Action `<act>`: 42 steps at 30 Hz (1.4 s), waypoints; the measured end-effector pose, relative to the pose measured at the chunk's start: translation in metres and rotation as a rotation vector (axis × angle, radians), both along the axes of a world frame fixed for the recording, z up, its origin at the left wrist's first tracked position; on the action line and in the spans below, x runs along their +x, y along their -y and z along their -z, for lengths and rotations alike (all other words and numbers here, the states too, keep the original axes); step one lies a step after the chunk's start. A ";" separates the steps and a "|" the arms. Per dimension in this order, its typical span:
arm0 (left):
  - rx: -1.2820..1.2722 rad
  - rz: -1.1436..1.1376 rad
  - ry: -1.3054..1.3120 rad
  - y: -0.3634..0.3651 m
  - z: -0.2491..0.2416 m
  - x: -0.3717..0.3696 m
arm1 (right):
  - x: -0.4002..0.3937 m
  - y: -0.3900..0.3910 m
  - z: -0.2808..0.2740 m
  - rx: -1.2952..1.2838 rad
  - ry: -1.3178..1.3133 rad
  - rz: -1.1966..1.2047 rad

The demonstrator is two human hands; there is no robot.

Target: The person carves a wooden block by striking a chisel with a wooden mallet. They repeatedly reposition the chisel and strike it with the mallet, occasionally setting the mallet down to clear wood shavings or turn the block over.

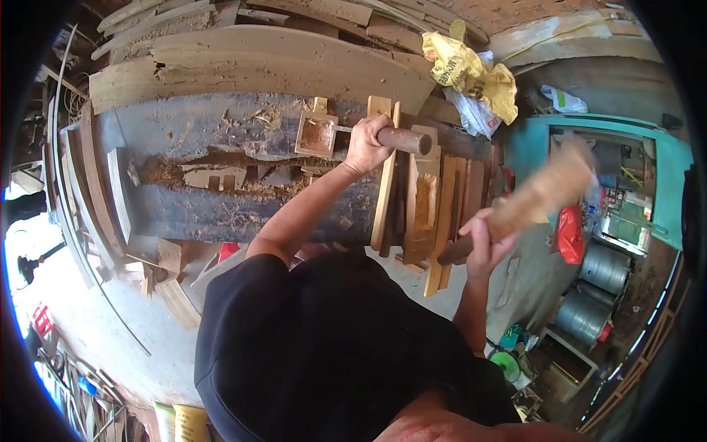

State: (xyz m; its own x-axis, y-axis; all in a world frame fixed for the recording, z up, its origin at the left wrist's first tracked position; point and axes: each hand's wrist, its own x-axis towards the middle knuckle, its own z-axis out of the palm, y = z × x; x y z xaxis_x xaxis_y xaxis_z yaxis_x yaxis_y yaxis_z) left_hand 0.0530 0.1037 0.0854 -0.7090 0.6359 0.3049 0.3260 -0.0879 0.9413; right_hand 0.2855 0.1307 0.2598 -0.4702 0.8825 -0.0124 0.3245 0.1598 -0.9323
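My left hand (pixel 368 144) is wrapped round a chisel (pixel 405 140) with a thick round wooden handle. The chisel's metal blade points left, its tip at the edge of a small square wooden block (pixel 317 135) with a hollowed-out middle. That block rests on a dark, worn workbench (pixel 258 214) strewn with shavings. Off to the right, my right hand (pixel 486 239) grips a wooden mallet (pixel 541 188) by its handle. The mallet's head is raised and smeared by motion, apart from the chisel.
Several wooden strips (pixel 434 221) lie across the bench's right part. A long curved board (pixel 272 62) runs along its far side. A yellow bag (pixel 471 70) sits at the back right, and metal drums (pixel 585 313) stand at the right.
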 end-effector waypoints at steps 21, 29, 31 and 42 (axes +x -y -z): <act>-0.013 0.091 -0.168 0.004 0.006 0.009 | 0.013 0.017 0.022 -0.050 0.094 0.043; -0.015 0.106 -0.192 0.007 -0.002 0.011 | 0.026 0.023 0.033 -0.062 0.054 0.053; 0.024 0.071 -0.178 0.007 -0.001 0.009 | 0.026 0.027 0.032 -0.037 0.095 0.027; -0.035 0.004 -0.125 0.006 -0.001 0.005 | 0.000 0.023 -0.010 0.026 0.003 0.027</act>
